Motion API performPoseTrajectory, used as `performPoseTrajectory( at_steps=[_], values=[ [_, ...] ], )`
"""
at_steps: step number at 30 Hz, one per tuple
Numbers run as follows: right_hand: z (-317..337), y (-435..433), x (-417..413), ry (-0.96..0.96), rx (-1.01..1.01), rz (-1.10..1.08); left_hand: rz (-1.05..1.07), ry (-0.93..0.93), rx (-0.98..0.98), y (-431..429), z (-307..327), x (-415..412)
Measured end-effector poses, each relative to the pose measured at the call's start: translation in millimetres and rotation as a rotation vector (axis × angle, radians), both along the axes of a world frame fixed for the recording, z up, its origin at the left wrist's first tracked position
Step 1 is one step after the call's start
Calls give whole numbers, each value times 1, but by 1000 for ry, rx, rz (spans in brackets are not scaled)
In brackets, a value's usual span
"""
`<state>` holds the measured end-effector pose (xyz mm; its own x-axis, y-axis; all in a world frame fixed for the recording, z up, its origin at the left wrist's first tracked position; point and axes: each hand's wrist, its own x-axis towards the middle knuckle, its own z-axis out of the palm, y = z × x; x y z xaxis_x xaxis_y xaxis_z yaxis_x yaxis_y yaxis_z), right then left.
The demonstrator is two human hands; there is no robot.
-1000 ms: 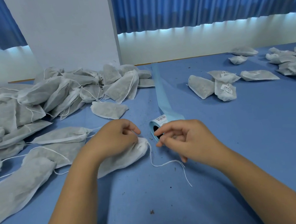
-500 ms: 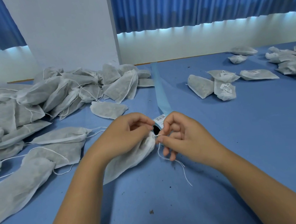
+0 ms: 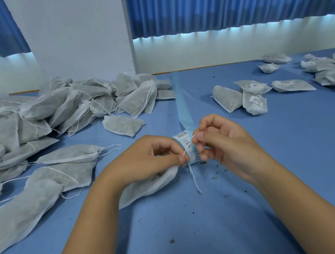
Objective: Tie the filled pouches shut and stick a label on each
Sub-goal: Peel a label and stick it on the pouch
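A filled grey-white pouch (image 3: 148,185) lies on the blue table under my left hand (image 3: 151,153), whose fingers pinch the pouch's gathered neck and its white drawstring (image 3: 193,175). My right hand (image 3: 219,139) pinches the other end of the string just right of the neck. A loose tail of string hangs down between my hands. Right behind my fingers stands a roll of white labels (image 3: 187,147) on pale blue backing, partly hidden, with its strip (image 3: 181,103) running away across the table.
A big heap of untied pouches (image 3: 54,114) with loose strings fills the left side. Labelled pouches (image 3: 254,98) lie at the right middle, more pouches (image 3: 333,66) at the far right. Dark crumbs dot the blue table (image 3: 197,229). A white pillar (image 3: 78,36) and blue curtains stand behind.
My hands came together over the pouch neck and rose slightly. The right hand moved from the label roll to the drawstring, and the long string tail was drawn in shorter.
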<state>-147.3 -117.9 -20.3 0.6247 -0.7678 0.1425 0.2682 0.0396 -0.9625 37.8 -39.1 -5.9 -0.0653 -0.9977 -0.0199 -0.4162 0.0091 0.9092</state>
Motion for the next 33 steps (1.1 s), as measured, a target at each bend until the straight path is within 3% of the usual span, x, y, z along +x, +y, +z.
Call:
performPoseTrajectory(
  at_steps=[4, 8, 13, 16, 20, 26, 33],
  values=[
    [-7, 0, 3, -23, -164, -113, -91, 204, -77, 3, 1, -4],
    [-17, 2, 9, 240, -660, -302, 117, 415, -204, -2, 2, -9],
    [-24, 2, 11, 348, -975, -294, 281, 304, -258, -4, 1, -4],
    [-21, 3, 8, 328, -993, -301, 293, 136, -209, -5, -1, 0],
    [-13, 3, 4, 252, -956, -408, 130, 42, -64, -4, -2, -4],
    [-9, 1, 3, 221, -894, -481, -69, 72, -6, 0, 0, -11],
    [-19, -7, 3, 427, -796, -453, -28, 173, -30, 0, 4, -13]
  ],
)
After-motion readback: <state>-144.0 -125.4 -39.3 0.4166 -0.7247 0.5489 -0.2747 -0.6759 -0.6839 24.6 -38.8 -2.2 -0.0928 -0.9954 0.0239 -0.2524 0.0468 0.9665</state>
